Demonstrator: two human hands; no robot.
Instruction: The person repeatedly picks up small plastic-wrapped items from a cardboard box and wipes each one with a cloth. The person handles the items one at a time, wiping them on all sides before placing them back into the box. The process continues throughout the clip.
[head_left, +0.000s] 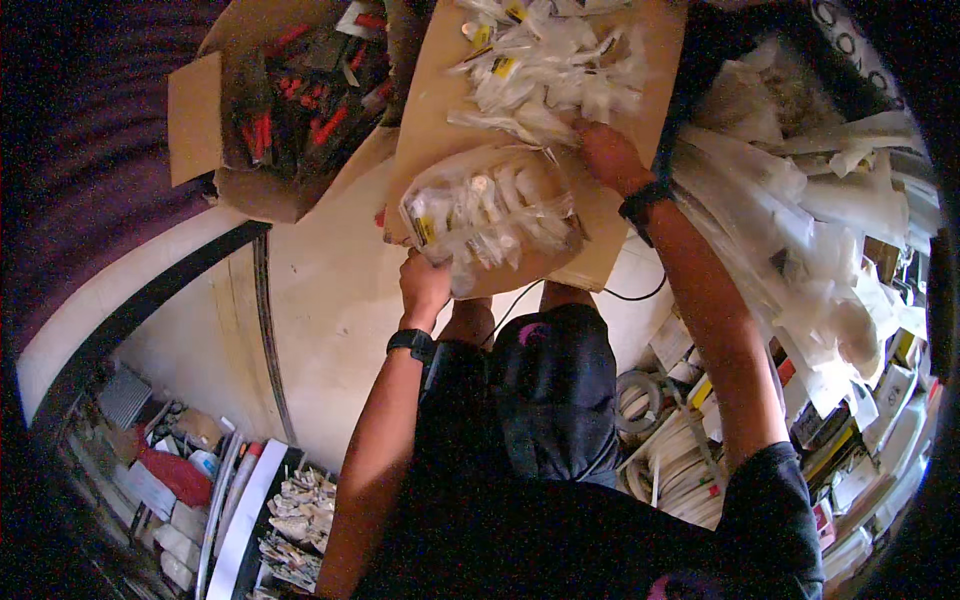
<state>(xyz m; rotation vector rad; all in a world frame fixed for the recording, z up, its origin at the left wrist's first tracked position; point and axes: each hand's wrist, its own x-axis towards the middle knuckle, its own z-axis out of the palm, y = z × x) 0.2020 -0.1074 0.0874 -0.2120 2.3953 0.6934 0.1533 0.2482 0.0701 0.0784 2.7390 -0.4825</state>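
My left hand (424, 285) grips the near left edge of a clear plastic bag (491, 214) filled with small packets that bear yellow labels. The bag rests on a flat cardboard sheet (427, 97) in front of me. At the bag's upper right, my right hand (611, 156) reaches to the near edge of a loose pile of clear plastic packets (555, 67). Its fingers are partly hidden, so whether they hold a packet is unclear.
On the left stands an open cardboard box (195, 120) with black and red items inside. Crumpled plastic sheeting (757, 180) fills the right side. A thin black cable (637, 296) runs below the cardboard. Coiled tubing (641, 405) lies at lower right, and bundled packets (300, 517) at lower left.
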